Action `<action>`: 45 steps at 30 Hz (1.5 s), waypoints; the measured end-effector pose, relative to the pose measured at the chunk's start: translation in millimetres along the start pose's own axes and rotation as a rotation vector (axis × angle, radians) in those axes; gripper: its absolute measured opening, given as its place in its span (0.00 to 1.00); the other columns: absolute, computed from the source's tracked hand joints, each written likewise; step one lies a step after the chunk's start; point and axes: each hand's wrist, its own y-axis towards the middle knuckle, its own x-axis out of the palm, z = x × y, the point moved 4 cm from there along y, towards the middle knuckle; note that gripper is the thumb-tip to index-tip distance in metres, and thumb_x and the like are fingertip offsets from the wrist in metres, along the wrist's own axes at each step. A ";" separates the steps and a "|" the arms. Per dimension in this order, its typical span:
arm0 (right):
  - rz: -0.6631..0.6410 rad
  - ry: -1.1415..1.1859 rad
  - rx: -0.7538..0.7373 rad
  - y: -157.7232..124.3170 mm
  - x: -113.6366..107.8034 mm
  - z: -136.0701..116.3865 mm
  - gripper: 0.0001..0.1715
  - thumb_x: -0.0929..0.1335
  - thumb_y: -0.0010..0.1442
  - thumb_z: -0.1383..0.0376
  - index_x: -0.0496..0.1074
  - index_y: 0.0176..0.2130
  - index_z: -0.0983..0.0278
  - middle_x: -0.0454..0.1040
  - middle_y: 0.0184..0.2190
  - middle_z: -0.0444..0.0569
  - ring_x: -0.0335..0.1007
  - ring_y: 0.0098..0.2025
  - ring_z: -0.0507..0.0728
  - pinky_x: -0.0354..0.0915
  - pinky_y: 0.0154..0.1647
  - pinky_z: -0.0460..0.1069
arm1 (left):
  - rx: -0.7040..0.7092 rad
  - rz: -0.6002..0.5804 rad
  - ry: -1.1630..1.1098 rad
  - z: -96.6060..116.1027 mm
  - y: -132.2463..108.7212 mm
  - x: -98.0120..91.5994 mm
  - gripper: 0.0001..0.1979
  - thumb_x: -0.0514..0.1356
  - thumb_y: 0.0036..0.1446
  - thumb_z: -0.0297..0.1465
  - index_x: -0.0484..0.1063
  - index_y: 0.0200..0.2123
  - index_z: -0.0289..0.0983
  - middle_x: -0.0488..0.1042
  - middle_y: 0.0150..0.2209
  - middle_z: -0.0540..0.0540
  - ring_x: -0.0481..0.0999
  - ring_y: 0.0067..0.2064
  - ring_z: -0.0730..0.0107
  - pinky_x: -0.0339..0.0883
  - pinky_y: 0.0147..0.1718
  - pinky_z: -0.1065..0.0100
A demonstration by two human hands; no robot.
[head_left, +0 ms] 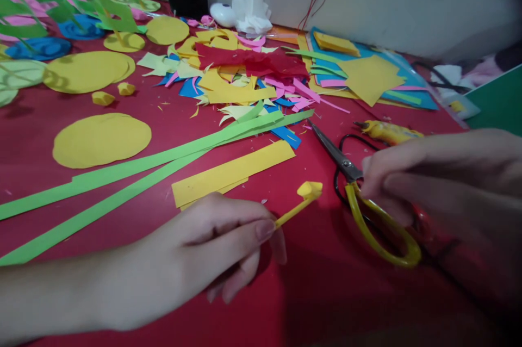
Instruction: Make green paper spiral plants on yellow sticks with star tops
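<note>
My left hand [216,246] pinches a thin yellow paper strip [299,203] between thumb and forefinger; the strip's far end is curled into a small roll. My right hand [440,184] reaches in from the right with its fingers bent onto the yellow-handled scissors [359,194], which lie on the red table [310,292] with blades pointing up-left. Just above my left hand lies a wider yellow paper strip [232,173].
Long green paper strips [134,173] cross the table's left. Yellow paper circles [101,139] lie left and behind. A heap of coloured scraps [244,75] fills the middle back, stacked sheets [367,78] the right back. A yellow glue gun [387,130] lies past the scissors.
</note>
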 end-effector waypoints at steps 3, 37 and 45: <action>0.089 -0.383 -0.192 -3.4 -6.6 -3.8 0.05 0.69 0.50 0.63 0.74 0.29 0.50 0.75 0.26 0.35 0.70 0.28 0.48 0.66 0.27 0.40 | -0.007 -0.001 -0.023 -3.1 -0.4 -0.5 0.15 0.47 0.62 0.37 0.68 0.29 0.35 0.64 0.18 0.55 0.60 0.19 0.83 0.58 0.21 0.82; -0.080 -0.139 -0.196 4.9 -37.6 1.6 0.04 0.69 0.52 0.63 0.75 0.29 0.53 0.72 0.41 0.37 0.68 0.43 0.52 0.65 0.39 0.42 | -0.040 0.073 0.000 0.2 -0.8 -1.8 0.17 0.50 0.59 0.42 0.71 0.31 0.36 0.62 0.15 0.53 0.59 0.17 0.81 0.57 0.19 0.79; -0.179 0.644 -0.089 10.0 -19.6 7.3 0.08 0.61 0.61 0.66 0.67 0.30 0.60 0.74 0.35 0.41 0.71 0.41 0.52 0.67 0.41 0.48 | -0.060 0.076 0.017 5.1 1.2 -1.1 0.18 0.49 0.58 0.43 0.69 0.30 0.35 0.61 0.14 0.54 0.59 0.17 0.81 0.55 0.16 0.80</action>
